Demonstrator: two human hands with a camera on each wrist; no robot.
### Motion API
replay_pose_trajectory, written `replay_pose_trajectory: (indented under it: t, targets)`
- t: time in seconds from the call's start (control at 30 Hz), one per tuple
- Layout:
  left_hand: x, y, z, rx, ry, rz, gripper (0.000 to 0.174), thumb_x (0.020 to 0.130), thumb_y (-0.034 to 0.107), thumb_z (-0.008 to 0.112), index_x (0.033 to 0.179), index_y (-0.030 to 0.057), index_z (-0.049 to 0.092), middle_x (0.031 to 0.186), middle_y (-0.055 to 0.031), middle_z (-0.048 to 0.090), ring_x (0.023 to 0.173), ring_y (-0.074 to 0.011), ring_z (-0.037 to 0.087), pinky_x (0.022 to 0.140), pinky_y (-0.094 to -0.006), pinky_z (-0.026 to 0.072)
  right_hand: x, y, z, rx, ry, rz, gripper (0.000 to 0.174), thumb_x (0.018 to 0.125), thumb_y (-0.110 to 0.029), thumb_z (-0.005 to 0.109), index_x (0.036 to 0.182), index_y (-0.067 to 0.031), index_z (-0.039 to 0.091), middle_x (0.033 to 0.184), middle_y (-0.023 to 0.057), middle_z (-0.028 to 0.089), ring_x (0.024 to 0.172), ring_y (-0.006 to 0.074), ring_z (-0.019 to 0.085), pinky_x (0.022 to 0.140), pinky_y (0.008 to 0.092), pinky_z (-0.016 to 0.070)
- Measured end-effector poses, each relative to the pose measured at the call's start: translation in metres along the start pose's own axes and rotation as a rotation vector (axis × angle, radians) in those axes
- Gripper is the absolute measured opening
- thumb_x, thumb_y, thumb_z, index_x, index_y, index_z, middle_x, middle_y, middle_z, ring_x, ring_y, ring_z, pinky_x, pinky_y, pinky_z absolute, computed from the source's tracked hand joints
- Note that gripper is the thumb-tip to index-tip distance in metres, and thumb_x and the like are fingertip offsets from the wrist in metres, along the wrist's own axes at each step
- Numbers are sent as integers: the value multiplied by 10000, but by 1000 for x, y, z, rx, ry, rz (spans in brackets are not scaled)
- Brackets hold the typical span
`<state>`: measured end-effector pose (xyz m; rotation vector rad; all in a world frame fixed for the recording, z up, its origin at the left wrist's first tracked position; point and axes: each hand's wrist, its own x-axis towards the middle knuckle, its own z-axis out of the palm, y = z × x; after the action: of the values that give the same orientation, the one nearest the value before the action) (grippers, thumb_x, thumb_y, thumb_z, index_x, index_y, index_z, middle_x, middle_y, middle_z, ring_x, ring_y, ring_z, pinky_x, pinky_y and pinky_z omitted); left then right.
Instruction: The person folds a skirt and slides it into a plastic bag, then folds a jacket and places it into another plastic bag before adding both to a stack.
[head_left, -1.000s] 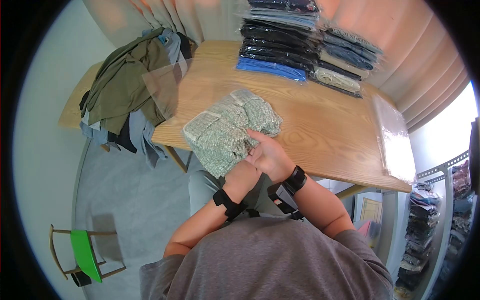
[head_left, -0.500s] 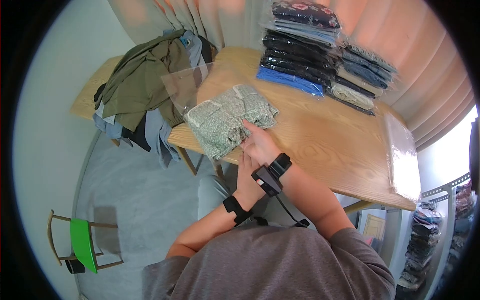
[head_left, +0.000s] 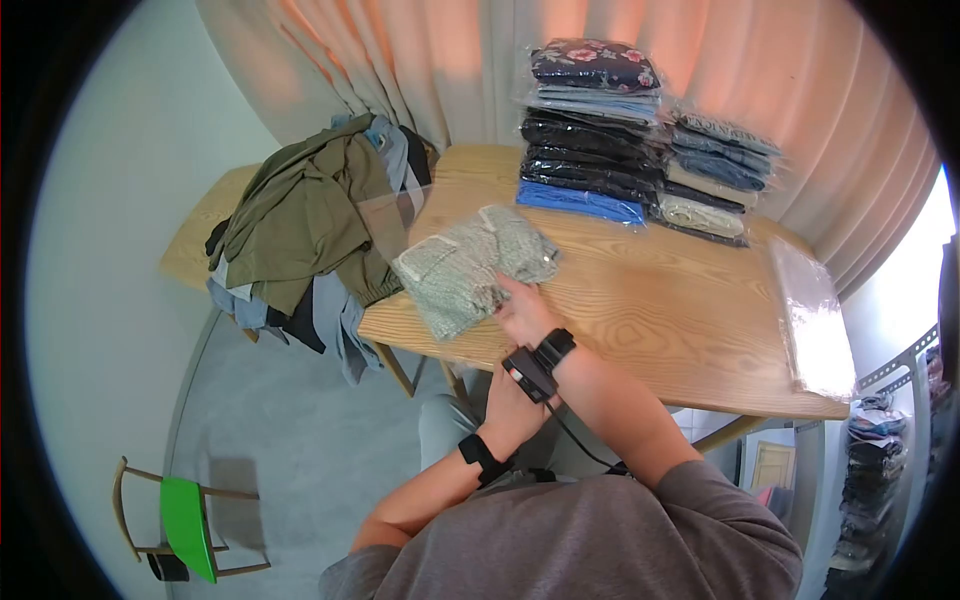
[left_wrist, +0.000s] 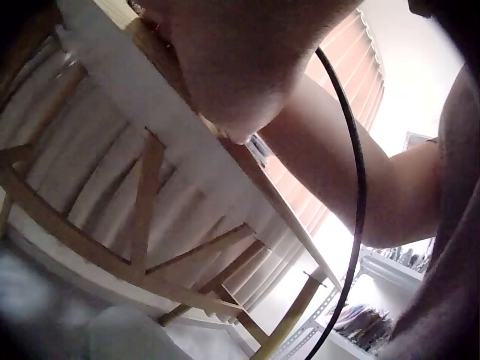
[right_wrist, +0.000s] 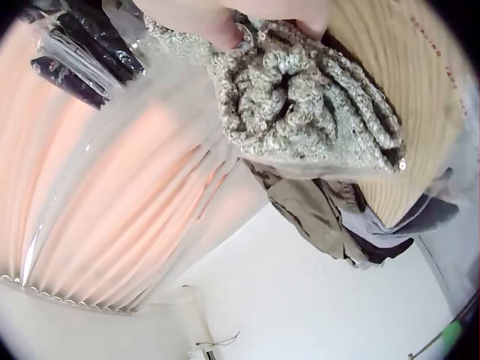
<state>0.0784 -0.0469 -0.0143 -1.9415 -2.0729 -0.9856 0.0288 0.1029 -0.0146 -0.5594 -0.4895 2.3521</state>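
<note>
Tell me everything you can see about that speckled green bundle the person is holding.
The speckled bundle looks like a folded, rolled garment of rough, nubbly fabric in pale green and off-white, with pale bands on its far side and tiny shiny flecks. The right wrist view shows a crumpled, coiled end. Clear plastic extends beyond it. The right hand grips its near side at the table; whether it rests there is unclear.

Backlit curtains point(head_left: 470, 75) glow peach
Glare whitens clear plastic point(head_left: 815, 320) at right; fisheye edges bend; left wrist view dim
</note>
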Motion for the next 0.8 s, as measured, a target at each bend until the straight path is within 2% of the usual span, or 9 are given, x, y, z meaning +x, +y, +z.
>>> replay_pose_trajectory:
  t: [0.1, 0.17, 0.2, 0.3, 0.43, 0.53, 0.67, 0.73, 0.8]
  targets:
    - [-10, 11, -15, 11, -10, 102, 291, 680, 222, 675, 909, 57, 608, 975, -122, 595, 947, -329, 513, 860, -441, 385, -59, -17, 0, 11, 63, -132, 378, 861, -8, 604, 1195, -106, 457, 1157, 70, 558, 1030, 244, 570, 832, 392, 506]
    - [-9, 17, -24, -80, 7, 100, 405, 672, 182, 682, 1026, 17, 575, 1087, -160, 545, 1009, -328, 496, 914, -443, 373, -85, -30, 4, -16, 218, -165, 345, 873, -24, 598, 1174, -118, 458, 1155, 71, 555, 1028, 250, 570, 843, 398, 497]
    - [-6, 22, -35, -105, -174, 10, 521, 673, 144, 677, 1127, -47, 508, 1180, -211, 481, 1091, -362, 466, 976, -450, 347, -90, -32, -2, -19, 230, -164, 345, 873, -24, 598, 1174, -118, 458, 1155, 71, 555, 1028, 250, 570, 843, 398, 497]
    - [-5, 21, -26, 29, -123, 38, 554, 665, 130, 675, 1144, -76, 487, 1194, -233, 471, 1141, -397, 434, 992, -439, 346, -101, -35, -16, 43, 148, -93, 292, 884, -49, 596, 1138, -134, 478, 1135, 78, 562, 1025, 259, 568, 858, 405, 478]
    - [-10, 22, -11, 388, -125, -29, 453, 774, 142, 547, 1161, -91, 507, 1261, -244, 485, 1185, -374, 455, 994, -416, 368, -94, -40, -20, 10, -4, 56, 250, 902, -92, 587, 1135, -94, 496, 1104, 95, 580, 1007, 243, 573, 858, 368, 469]
    - [-12, 13, -12, 349, -95, -47, 478, 738, 70, 557, 1184, -86, 490, 1291, -259, 467, 1243, -372, 427, 981, -419, 375, -76, -37, -17, 27, -34, 153, 291, 889, -68, 593, 1162, -93, 495, 1125, 97, 572, 1030, 246, 562, 874, 377, 468]
    - [-13, -1, -22, 331, -44, -55, 389, 804, 126, 512, 1137, -68, 562, 1231, -195, 555, 1185, -314, 511, 966, -397, 407, -38, -22, -1, 36, -40, 201, 343, 877, -41, 600, 1198, -56, 481, 1170, 106, 556, 1065, 262, 549, 897, 399, 468]
    - [-15, -7, -24, 257, -10, -55, 386, 736, 86, 554, 1096, -50, 585, 1133, -219, 593, 1161, -349, 521, 913, -402, 444, -22, -15, 14, 7, -60, 184, 310, 911, -100, 570, 1196, -22, 476, 1159, 137, 569, 1069, 264, 556, 921, 359, 466]
    - [-18, -6, -30, 337, -52, -44, 336, 734, 94, 561, 1039, -41, 610, 1083, -207, 609, 1130, -341, 540, 914, -405, 445, -7, -10, 26, 31, -29, 182, 310, 912, -90, 565, 1200, -23, 474, 1172, 138, 562, 1072, 269, 555, 930, 371, 462]
